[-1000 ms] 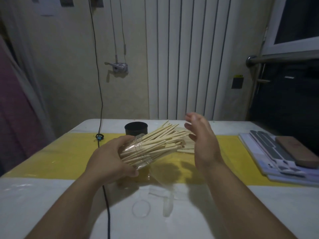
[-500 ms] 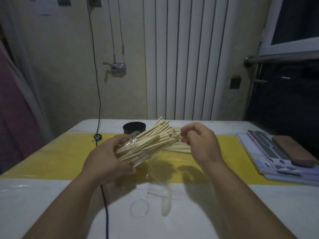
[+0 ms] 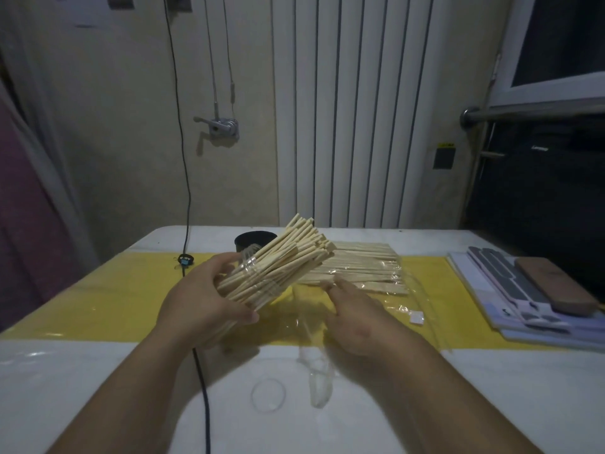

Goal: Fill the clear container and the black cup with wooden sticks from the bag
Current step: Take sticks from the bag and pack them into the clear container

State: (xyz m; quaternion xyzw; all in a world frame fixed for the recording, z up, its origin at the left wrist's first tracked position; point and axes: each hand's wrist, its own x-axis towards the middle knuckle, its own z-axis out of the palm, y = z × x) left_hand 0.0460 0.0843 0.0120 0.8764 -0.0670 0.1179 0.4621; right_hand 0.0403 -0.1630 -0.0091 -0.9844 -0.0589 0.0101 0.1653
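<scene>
Well, the left hand (image 3: 203, 299) was wrapped round the clear container (image 3: 252, 285), holding it up off the desk (image 3: 98, 388) and tipped over to the right. It was packed with wooden sticks (image 3: 291, 252), and their tops poked far out of its mouth. The right hand (image 3: 357, 319) was flat and open, with its fingers stretched toward the bag (image 3: 376, 283) and nothing in it. I could not tell if it touched the bag. The bag lay on the yellow part of the desk, just past that hand, and more sticks lay flat inside it. The black cup (image 3: 253, 240) stood behind the container, near the back of the desk. No sticks poked out of it.

The sticks looked light, thin, stiff and smooth. I think they would slide out if the container tipped much more. A small bunch would be best pinched round the middle, so the ends keep even. The container looked like thin plastic that could squash, so a soft hold low down seemed right. The bag looked soft and slippery.
</scene>
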